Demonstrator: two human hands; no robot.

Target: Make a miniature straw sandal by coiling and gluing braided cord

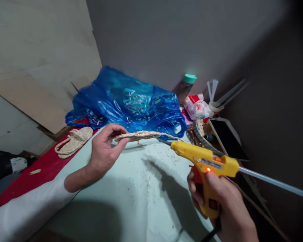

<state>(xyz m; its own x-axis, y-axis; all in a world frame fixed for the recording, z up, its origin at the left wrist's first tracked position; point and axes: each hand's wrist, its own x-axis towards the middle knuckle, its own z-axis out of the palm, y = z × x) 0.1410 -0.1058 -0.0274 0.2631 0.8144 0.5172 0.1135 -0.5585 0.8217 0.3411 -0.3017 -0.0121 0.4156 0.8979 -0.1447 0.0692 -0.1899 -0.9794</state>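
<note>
My left hand (107,149) pinches one end of a flat piece of braided straw (143,135), held edge-on above the table. A loose strand of the braid trails from its right end. My right hand (224,198) is wrapped round the handle of a yellow hot glue gun (199,156), its orange light lit. The dark nozzle points left, close by the right end of the straw piece; whether they touch I cannot tell. A clear glue stick (275,183) sticks out of the gun's back. On the red cloth lies a woven straw slipper (74,142).
A crumpled blue plastic bag (131,101) lies against the wall. At the right are a green-lidded jar (188,84), a white and red packet (198,107), upright glue sticks (212,90), a basket (200,131) and a dark-screened tablet (227,139). Red cloth (37,181) covers the table's left side.
</note>
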